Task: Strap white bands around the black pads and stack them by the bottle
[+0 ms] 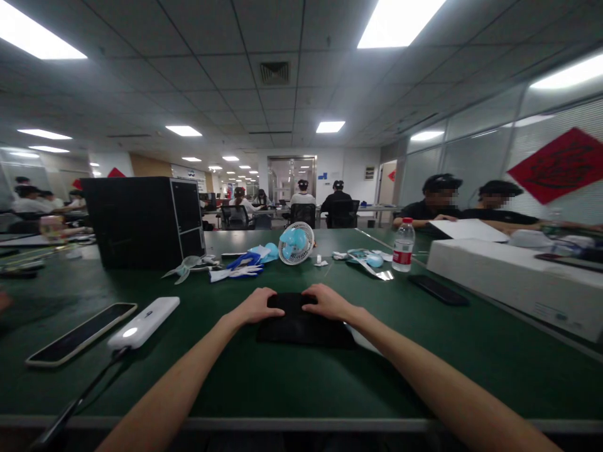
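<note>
A dark, flat, soft-looking black sheet (306, 329) lies on the green table in front of me; I cannot tell whether it is cloth or plastic. My left hand (257, 306) grips its far left part, thumb on top and fingers curled over the edge. At the far right part, my right hand (327, 302) holds it the same way, a short gap from the left. Something pale and thin (365, 339) shows under the sheet's right side, partly hidden by my right forearm.
Beyond my hands are a small fan (296, 243), gloves (240, 267) and a water bottle (403, 246). Left are a phone (82, 333), a white power bank (145, 322) with a cable, and a black computer case (136, 223). A white box (513, 282) stands right, near seated people.
</note>
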The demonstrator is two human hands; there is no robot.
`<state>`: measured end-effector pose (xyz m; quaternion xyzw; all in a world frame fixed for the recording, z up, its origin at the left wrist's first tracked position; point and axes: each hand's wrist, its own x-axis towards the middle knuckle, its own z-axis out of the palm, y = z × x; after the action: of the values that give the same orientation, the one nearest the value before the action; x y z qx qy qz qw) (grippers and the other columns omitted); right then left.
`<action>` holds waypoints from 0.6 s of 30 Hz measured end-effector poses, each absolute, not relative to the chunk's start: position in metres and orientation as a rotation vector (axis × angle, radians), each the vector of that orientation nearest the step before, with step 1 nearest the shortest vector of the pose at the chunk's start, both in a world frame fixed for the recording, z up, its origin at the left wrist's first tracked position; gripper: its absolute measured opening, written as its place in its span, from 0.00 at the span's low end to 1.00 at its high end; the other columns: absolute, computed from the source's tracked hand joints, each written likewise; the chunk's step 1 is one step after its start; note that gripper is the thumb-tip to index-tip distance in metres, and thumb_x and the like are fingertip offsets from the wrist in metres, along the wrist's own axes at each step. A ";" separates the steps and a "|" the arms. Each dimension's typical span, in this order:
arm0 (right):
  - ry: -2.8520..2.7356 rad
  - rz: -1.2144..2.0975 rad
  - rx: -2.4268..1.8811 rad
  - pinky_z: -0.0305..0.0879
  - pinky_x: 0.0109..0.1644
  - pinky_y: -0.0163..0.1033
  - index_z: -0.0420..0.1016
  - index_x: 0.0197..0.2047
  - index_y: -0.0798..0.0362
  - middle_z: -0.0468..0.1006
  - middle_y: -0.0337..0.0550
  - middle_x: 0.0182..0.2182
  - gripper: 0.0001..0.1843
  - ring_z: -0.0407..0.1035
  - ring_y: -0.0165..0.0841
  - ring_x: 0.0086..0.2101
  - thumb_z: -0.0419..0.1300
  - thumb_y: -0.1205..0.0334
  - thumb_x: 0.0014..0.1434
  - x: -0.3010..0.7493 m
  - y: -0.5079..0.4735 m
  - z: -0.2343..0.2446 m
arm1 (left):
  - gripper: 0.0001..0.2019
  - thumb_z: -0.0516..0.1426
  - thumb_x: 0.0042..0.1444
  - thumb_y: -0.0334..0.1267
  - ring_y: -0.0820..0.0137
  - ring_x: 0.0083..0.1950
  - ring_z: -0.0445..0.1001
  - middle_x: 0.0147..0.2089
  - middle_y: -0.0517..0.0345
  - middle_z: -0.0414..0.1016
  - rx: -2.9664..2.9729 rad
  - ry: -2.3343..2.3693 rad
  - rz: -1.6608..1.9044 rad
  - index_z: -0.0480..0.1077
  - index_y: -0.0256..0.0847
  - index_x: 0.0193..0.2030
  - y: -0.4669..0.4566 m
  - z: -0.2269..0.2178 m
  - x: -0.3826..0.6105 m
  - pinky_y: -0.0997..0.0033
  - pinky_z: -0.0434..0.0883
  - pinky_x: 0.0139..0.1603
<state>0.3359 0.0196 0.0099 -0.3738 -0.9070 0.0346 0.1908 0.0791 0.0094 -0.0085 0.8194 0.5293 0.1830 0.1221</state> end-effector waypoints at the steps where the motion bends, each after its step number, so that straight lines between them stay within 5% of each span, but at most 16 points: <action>1: -2.549 0.099 -1.048 0.62 0.49 0.41 0.75 0.51 0.56 0.76 0.51 0.44 0.24 0.69 0.41 0.44 0.60 0.50 0.54 0.336 0.020 0.010 | 0.39 0.57 0.43 0.63 0.55 0.59 0.63 0.58 0.44 0.66 2.387 1.547 0.533 0.65 0.38 0.57 0.009 -0.008 0.079 0.61 0.61 0.57; 18: -2.584 0.066 -1.005 0.62 0.50 0.42 0.73 0.53 0.58 0.76 0.52 0.46 0.25 0.68 0.41 0.46 0.60 0.53 0.56 0.337 0.017 0.010 | 0.39 0.57 0.43 0.63 0.54 0.60 0.63 0.59 0.45 0.66 2.379 1.590 0.471 0.65 0.38 0.57 0.006 -0.004 0.079 0.63 0.62 0.57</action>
<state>0.3372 0.0174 0.0098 -0.3562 -0.9160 0.0233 0.1830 0.0792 0.0056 -0.0039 0.8145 0.5442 0.1611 0.1206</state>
